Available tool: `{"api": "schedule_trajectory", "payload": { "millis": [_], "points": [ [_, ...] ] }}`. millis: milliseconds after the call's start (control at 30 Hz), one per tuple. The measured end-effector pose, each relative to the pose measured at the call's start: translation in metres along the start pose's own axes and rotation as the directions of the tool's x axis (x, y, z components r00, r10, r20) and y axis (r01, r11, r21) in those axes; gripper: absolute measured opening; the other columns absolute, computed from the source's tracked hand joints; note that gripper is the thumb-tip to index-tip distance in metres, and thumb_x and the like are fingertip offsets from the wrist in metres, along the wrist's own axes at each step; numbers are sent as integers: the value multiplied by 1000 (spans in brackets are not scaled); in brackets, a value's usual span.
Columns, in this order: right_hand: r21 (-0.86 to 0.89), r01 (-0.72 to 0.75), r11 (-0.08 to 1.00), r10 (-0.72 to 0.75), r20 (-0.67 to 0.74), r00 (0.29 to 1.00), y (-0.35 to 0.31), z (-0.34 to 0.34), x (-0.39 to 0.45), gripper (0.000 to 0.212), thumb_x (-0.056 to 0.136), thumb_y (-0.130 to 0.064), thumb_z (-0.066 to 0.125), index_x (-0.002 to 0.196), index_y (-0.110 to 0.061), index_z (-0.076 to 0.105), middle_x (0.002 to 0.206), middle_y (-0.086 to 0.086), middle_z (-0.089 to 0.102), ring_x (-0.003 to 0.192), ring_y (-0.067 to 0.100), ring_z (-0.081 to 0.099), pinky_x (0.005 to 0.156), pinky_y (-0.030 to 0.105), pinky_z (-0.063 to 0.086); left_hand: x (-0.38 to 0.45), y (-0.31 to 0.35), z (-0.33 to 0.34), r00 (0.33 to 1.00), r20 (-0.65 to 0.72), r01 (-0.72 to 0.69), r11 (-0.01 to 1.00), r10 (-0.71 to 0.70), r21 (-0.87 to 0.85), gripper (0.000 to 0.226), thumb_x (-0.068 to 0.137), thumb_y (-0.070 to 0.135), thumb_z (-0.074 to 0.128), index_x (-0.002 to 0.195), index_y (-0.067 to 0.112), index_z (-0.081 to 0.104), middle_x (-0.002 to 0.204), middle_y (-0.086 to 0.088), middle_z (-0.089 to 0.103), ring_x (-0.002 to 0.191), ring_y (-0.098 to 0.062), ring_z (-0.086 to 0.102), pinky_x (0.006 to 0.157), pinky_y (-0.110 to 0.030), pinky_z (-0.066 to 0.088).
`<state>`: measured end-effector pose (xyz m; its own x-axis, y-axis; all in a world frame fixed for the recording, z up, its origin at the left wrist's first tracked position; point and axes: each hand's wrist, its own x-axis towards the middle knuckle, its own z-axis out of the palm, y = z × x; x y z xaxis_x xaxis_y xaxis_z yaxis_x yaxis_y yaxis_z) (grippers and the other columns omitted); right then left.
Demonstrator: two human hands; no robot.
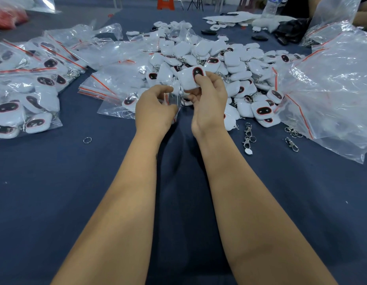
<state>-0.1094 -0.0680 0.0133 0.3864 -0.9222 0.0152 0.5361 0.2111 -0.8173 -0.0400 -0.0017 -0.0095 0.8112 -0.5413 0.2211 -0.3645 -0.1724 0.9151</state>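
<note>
Bagging: right hand (209, 103) pinches keychain (188, 79), at 1 o'clock from bag (171, 99) gripped by left hand (153, 108); hold mouth wide, feed clasp (181, 93) first.

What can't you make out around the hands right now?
Head view:
- Fingertips of the left hand: hidden behind its own knuckles, where it holds the clear bag.
- Lower edge of the white keychain: covered by the right hand.
- Far bottle: top cut off, label blurred.
</note>
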Motion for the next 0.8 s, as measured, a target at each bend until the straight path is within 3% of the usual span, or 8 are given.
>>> {"api": "schedule_trajectory", "payload": {
  "millis": [100, 200, 300, 433, 500, 600, 700, 800],
  "points": [
    [-119, 20, 993, -16, 40, 999, 3, 2, -1, 14, 93, 0, 57, 89, -12, 52, 78, 4, 61, 69, 17, 58, 65, 25, 51, -1, 2, -1, 1000, -11, -1, 999, 1, -47, 41, 75, 4, 65, 105, 31, 63, 93, 12, 64, 71, 1, 59, 74, -23, 56],
    [-340, 78, 937, -65, 51, 997, 9, 4, -2, 13, 91, -6, 63, 91, -14, 53, 86, 7, 62, 78, 17, 59, 77, 35, 54, -2, 4, -1, 999, -44, -19, 997, 16, -81, 43, 73, 7, 67, 99, 40, 57, 101, 6, 63, 86, -18, 64, 83, -45, 57],
    [-445, 145, 884, -119, 86, 989, 13, 3, -4, 17, 90, -7, 64, 91, -19, 52, 85, 2, 63, 73, 11, 59, 71, 25, 52, -1, 5, -1, 993, -108, -53, 994, 43, -94, 43, 75, 12, 71, 102, 42, 59, 112, 8, 52, 97, -18, 63, 87, -43, 55],
    [-588, 167, 791, -130, 105, 986, 15, 0, -3, 24, 89, -18, 68, 101, -20, 48, 84, -6, 59, 68, 6, 55, 69, 20, 45, 0, 7, -2, 983, -173, -82, 993, 67, -85, 51, 78, 10, 66, 124, 30, 64, 116, 10, 51, 103, -5, 57, 85, -14, 47],
    [-620, 163, 768, -127, 102, 987, 16, -2, -3, 24, 88, -21, 69, 100, -22, 48, 85, -5, 61, 67, 3, 55, 65, 17, 43, -2, 9, -2, 982, -176, -92, 991, 74, -99, 49, 79, 8, 64, 123, 29, 65, 113, 12, 52, 94, 3, 56, 80, -9, 45],
    [-657, 184, 731, -122, 140, 983, 17, -3, -2, 15, 88, -21, 69, 97, -21, 56, 88, -5, 64, 72, 3, 57, 68, 16, 44, -5, 12, -3, 983, -171, -100, 981, 71, -169, 43, 80, 5, 61, 116, 28, 68, 106, 17, 52, 87, 8, 55, 84, -17, 51],
    [-749, 259, 610, -91, 258, 962, 19, -2, -2, 15, 91, -18, 62, 101, -13, 73, 95, -3, 71, 87, 8, 62, 79, 23, 49, -7, 14, -5, 978, -199, -105, 975, 66, -195, 41, 82, 3, 56, 113, 26, 70, 102, 19, 54, 81, 10, 53, 82, -12, 47],
    [-804, 282, 524, -52, 300, 953, 23, 0, -3, 24, 94, -21, 57, 108, -22, 76, 111, 3, 63, 100, 10, 59, 87, 26, 47, -7, 15, -5, 975, -217, -93, 970, 43, -223, 38, 84, 3, 53, 104, 31, 70, 103, 16, 56, 86, -1, 57, 89, -30, 54]
  ]
}}
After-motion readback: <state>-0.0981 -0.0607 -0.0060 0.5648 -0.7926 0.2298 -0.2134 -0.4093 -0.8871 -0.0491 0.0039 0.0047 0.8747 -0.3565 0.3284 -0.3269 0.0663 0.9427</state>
